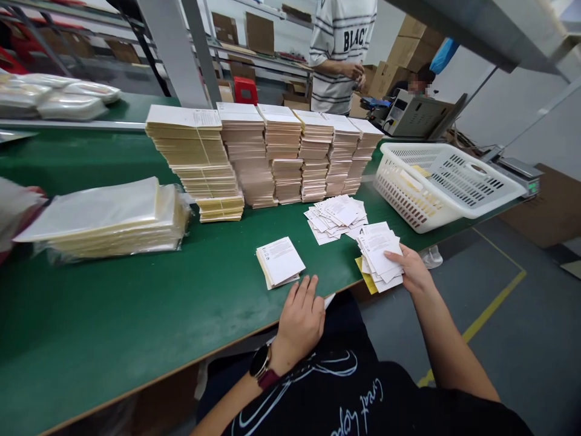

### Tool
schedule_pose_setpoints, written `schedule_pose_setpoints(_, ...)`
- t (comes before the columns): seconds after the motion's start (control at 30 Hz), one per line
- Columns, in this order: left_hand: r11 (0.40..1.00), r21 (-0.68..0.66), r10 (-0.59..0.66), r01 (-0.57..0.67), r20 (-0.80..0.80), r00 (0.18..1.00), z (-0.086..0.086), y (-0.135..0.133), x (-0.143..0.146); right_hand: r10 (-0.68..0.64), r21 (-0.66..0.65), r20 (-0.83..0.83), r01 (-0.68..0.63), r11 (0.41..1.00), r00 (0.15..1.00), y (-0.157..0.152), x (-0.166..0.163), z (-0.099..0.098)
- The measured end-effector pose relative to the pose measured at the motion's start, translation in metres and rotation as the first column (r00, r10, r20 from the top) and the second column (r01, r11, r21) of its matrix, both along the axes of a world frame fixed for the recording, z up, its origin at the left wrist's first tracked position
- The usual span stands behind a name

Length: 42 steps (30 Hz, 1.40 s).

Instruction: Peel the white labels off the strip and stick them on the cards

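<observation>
My right hand (414, 269) grips a loose fan of small printed white cards (381, 251), thumb on top, at the table's front edge. A yellow piece (367, 277) pokes out under that fan. My left hand (302, 315) is at the same edge, fingers close together and bent over a white card (330, 300); only a corner of it shows, and the thumb is hidden. Just beyond my left fingertips lies a small, fairly neat stack of printed cards (280, 260). Farther back is a messy spread of similar cards (336, 215).
Tall card stacks (245, 151) line the back of the green table (158, 309). A white plastic basket (447, 181) stands at right, a plastic-wrapped pack (104, 218) at left. Beyond the table stands a person (342, 54), near a grey machine (415, 115).
</observation>
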<state>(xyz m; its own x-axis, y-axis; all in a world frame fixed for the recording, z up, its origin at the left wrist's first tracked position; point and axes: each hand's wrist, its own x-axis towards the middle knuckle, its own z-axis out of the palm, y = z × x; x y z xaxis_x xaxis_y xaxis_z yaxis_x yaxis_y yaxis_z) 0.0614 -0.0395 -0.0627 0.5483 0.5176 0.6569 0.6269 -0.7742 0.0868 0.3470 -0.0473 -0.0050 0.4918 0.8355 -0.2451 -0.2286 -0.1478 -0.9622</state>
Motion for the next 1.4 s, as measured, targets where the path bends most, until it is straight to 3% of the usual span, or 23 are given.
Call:
schedule_pose_setpoints(0.1, 1.000, 0.006, -0.005, 0.005, 0.000, 1.000, 0.000, 0.001, 0.000, -0.024, -0.027, 0.114, 0.027, 0.999, 0.993, -0.011, -0.009, -0.017)
schedule_pose_setpoints(0.17, 1.000, 0.004, -0.009, 0.009, -0.005, 1.000, 0.000, 0.001, 0.001, -0.032, -0.024, 0.278, 0.040, 0.999, 0.960, -0.014, -0.015, -0.023)
schedule_pose_setpoints(0.23, 1.000, 0.005, -0.014, 0.014, -0.010, 1.000, 0.000, 0.002, 0.001, -0.032, -0.032, 0.504, 0.056, 0.998, 0.863, -0.015, -0.017, -0.027)
schedule_pose_setpoints(0.33, 1.000, 0.018, -0.018, 0.018, -0.008, 1.000, 0.000, 0.002, 0.000, -0.006, -0.078, 0.771, 0.104, 0.992, 0.637, -0.018, -0.015, -0.029)
schedule_pose_setpoints(0.4, 1.000, 0.023, -0.020, 0.020, -0.007, 1.000, 0.001, 0.002, 0.000, 0.017, -0.083, 0.841, 0.099, 0.992, 0.541, -0.020, -0.013, -0.028)
schedule_pose_setpoints(0.63, 1.000, 0.026, -0.014, 0.014, 0.003, 1.000, 0.000, 0.002, 0.000, 0.129, -0.115, 0.914, -0.062, 0.992, 0.383, -0.021, -0.034, 0.002)
schedule_pose_setpoints(0.73, 1.000, 0.011, -0.012, 0.012, 0.006, 1.000, 0.000, 0.001, 0.000, 0.250, -0.221, 0.887, -0.119, 0.968, 0.387, -0.015, -0.047, 0.016)
schedule_pose_setpoints(0.8, 1.000, -0.002, -0.013, 0.013, 0.010, 1.000, -0.001, 0.001, -0.001, 0.268, -0.222, 0.855, -0.154, 0.963, 0.443, -0.008, -0.048, 0.019)
schedule_pose_setpoints(0.93, 0.999, -0.040, -0.014, 0.016, 0.041, 0.999, 0.000, 0.000, -0.001, 0.143, 0.005, 0.722, -0.211, 0.977, 0.678, 0.028, -0.023, 0.017)
schedule_pose_setpoints(1.03, 0.996, -0.090, -0.017, 0.026, 0.101, 0.995, 0.003, -0.001, -0.002, -0.019, 0.126, 0.584, -0.068, 0.990, 0.811, 0.078, 0.002, 0.019)
schedule_pose_setpoints(1.13, 0.979, -0.192, -0.031, 0.071, 0.203, 0.979, 0.009, 0.000, -0.006, 0.012, 0.098, 0.571, -0.083, 0.992, 0.821, 0.131, 0.014, 0.021)
schedule_pose_setpoints(1.23, 0.925, -0.340, -0.046, 0.169, 0.340, 0.939, 0.015, 0.002, -0.012, 0.021, 0.037, 0.623, -0.056, 0.998, 0.782, 0.166, 0.013, 0.017)
schedule_pose_setpoints(1.3, 0.847, -0.461, -0.034, 0.263, 0.448, 0.894, 0.020, 0.003, -0.017, -0.017, 0.012, 0.686, 0.012, 1.000, 0.727, 0.175, 0.011, 0.012)
schedule_pose_setpoints(1.4, 0.664, -0.634, 0.089, 0.396, 0.593, 0.800, 0.028, 0.005, -0.020, -0.091, 0.029, 0.792, 0.111, 0.993, 0.604, 0.172, 0.011, 0.010)
